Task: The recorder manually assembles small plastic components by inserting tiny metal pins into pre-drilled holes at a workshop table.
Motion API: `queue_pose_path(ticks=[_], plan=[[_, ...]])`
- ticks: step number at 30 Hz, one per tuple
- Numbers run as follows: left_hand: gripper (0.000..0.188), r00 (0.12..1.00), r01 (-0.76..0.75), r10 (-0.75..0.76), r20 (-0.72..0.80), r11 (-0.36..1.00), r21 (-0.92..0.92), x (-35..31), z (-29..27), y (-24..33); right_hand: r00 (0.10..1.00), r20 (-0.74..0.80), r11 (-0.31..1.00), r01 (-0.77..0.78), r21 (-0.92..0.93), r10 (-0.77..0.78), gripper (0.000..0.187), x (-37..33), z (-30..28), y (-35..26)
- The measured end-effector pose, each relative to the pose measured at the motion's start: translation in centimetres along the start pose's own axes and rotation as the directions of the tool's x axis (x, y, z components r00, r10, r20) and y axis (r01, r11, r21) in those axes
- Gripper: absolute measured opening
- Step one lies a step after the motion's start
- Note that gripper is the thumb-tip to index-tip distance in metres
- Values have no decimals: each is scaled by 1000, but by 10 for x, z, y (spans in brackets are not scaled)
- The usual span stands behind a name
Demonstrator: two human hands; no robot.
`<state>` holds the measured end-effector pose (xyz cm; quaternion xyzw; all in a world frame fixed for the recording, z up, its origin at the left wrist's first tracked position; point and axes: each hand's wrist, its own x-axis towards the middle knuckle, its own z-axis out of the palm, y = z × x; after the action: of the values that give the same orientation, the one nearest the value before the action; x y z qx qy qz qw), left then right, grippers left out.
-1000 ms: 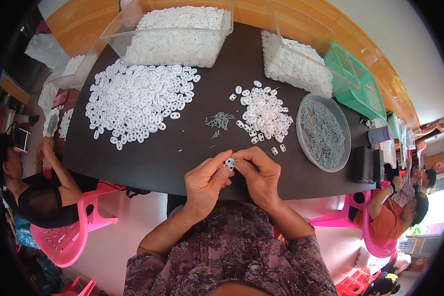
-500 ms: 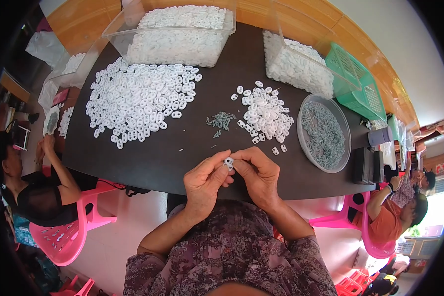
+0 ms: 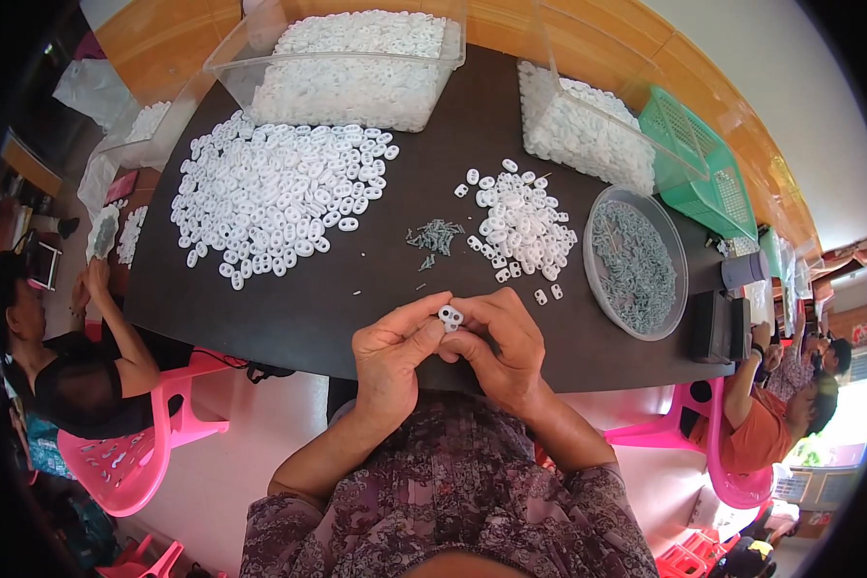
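At the table's near edge, my left hand (image 3: 392,358) pinches a small white two-hole plastic piece (image 3: 450,315) between thumb and fingers. My right hand (image 3: 502,349) closes on the same piece from the other side. A second white part seems to sit just under it, mostly hidden by the thumbs. Beyond my hands lies a small heap of grey screws (image 3: 436,236). To its right is a pile of small white plastic pieces (image 3: 527,226). The larger pile of white oval two-hole pieces (image 3: 275,197) spreads over the left of the dark table (image 3: 289,323).
A round clear tub of grey screws (image 3: 595,279) stands at the right. Clear bins (image 3: 356,91) (image 3: 588,135) of white pieces and a green basket (image 3: 689,154) line the back. A black box (image 3: 710,326) sits at the right edge. People sit at both sides.
The white piece has tilted a little between my fingers, so both its holes show more plainly. My right thumb has shifted slightly lower. The piles look the same.
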<state>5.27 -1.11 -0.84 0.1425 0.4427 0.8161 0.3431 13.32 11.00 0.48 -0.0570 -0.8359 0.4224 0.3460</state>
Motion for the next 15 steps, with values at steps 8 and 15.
queue_pose_path(ticks=[8, 15], plan=[[26, 999, -16, 18, -48, 999, 48, -2, 7, 7, 982, -44, 971, 172, -168, -181, 38, 4, 1, -2], [27, 985, -164, 157, 64, 979, 120, -1, 1, -1, 976, -93, 969, 178, -172, -195, 37, 0, 3, -6]])
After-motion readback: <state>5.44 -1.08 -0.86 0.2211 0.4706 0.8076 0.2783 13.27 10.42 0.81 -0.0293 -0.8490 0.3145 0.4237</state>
